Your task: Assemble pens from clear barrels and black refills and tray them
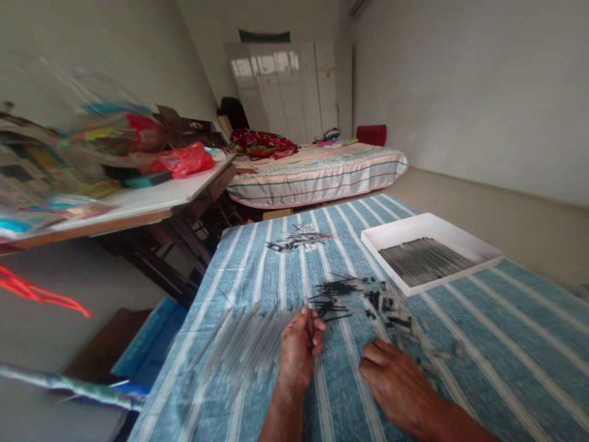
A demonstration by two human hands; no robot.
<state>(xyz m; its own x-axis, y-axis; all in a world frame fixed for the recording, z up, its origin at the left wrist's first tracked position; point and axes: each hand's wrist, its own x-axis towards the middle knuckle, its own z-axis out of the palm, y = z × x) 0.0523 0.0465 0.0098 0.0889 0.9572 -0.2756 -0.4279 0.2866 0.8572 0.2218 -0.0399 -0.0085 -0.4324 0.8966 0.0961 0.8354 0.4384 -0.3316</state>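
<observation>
My left hand (pixel 300 347) is closed in a pinch around a slim pen barrel (pixel 310 321) held roughly upright. Beside it, a row of translucent pen barrels (pixel 251 344) lies on the striped cloth. My right hand (pixel 391 374) rests low over the cloth with its fingers curled together; whatever they may hold is hidden. Just beyond both hands is a loose heap of thin black pieces (pixel 338 288), with small black and pale caps or plugs (pixel 389 304) on its right side. Motion blurs the small parts.
A shallow white box (pixel 478 261) with a row of dark-tipped pens (pixel 423 261) stands at the right. A small bunch of thin parts (pixel 299 239) lies at the table's far end. Left is a cluttered white desk (pixel 179 190); a bed (pixel 313 178) stands beyond.
</observation>
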